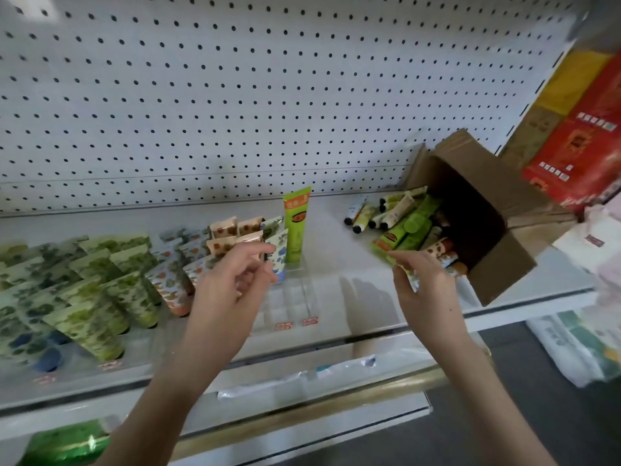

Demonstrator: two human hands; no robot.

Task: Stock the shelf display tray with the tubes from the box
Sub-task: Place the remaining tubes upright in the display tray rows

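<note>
- Our left hand (235, 280) pinches a floral tube (278, 260); we may topple the green tube (296, 227) at 1 o'clock.
- Our right hand (426, 284) seemingly grips a second tube (412, 280); the 3 o'clock box (504, 264) may spill.

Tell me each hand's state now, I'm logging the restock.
Left hand: pinches a blue-flowered tube.
Right hand: fingers curled among tubes at the box; grip cannot be told.
</note>
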